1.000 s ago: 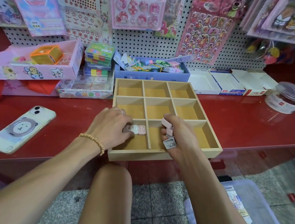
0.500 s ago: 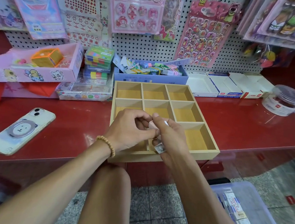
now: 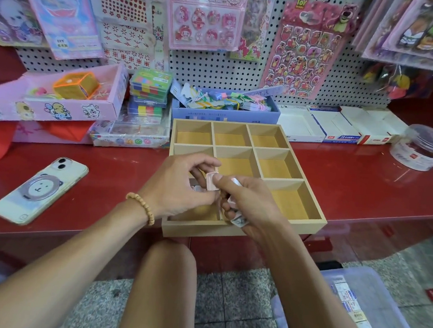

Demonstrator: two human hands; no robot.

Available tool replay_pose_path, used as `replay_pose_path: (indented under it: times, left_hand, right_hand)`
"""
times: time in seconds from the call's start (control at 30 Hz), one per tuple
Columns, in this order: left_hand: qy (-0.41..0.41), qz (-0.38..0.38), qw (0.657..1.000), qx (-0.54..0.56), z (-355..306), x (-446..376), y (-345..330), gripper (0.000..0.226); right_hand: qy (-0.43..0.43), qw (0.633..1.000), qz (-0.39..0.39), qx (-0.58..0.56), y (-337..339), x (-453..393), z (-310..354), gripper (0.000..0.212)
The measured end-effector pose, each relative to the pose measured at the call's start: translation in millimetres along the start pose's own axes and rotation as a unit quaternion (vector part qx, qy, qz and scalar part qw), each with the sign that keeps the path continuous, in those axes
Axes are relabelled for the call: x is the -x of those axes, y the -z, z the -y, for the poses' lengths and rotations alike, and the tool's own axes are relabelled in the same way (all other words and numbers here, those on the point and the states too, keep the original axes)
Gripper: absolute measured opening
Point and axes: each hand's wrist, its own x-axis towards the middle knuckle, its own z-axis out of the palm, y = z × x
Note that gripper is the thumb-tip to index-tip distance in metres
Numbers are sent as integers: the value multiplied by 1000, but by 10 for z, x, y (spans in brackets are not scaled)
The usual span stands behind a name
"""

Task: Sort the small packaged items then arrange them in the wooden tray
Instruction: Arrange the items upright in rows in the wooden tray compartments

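A wooden tray (image 3: 309,225) with nine compartments sits on the red counter. Both hands meet above its near-left part. My left hand (image 3: 179,186) pinches a small pink packet (image 3: 212,184) at its edge. My right hand (image 3: 248,206) touches the same packet with its thumb and holds several more small packets (image 3: 238,219) in its curled fingers. A few small packets (image 3: 197,187) lie in the near-left compartment, mostly hidden by my left hand. The other compartments show bare bottoms.
A phone (image 3: 41,190) lies on the counter at the left. Boxes of stationery (image 3: 225,107) line the pegboard wall behind the tray. A clear round jar (image 3: 418,147) stands at the right. On the floor, bottom right, a clear plastic bin (image 3: 369,316) holds more packets.
My left hand rose from the near-left compartment, leaving packets there, and met my right hand to take hold of a pink packet. The view shifted slightly.
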Motion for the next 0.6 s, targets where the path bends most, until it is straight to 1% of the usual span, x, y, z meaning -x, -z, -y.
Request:
replay_pose_path:
  times: [0.07,0.13,0.17,0.23,0.3,0.4,0.47,0.6]
  left_hand:
    - [-2,-7,999,-32,12,14,45,31]
    - [10,-5,996,-88,76,28,131,27]
    - [18,4,991,-135,129,33,182,28]
    - [40,40,971,-231,234,63,264,33]
    - [59,71,951,-295,316,91,291,34]
    - [60,88,932,-348,380,87,243,33]
    - [63,91,921,-373,396,53,208,37]
    - [65,106,913,-388,395,2,164,40]
  right_hand:
    - [-4,1000,-3,-11,-41,-13,-17,32]
    - [-10,998,-35,-49,-35,-41,-23,26]
    - [-13,995,-60,-77,-10,-58,-17,22]
    - [-16,986,-108,-126,72,-104,-8,18]
    - [-14,981,-133,-142,138,-146,-14,17]
    - [-16,980,-140,-141,170,-178,-40,16]
    - [-16,982,-135,-132,173,-189,-45,15]
    - [-18,982,-135,-130,189,-207,-54,17]
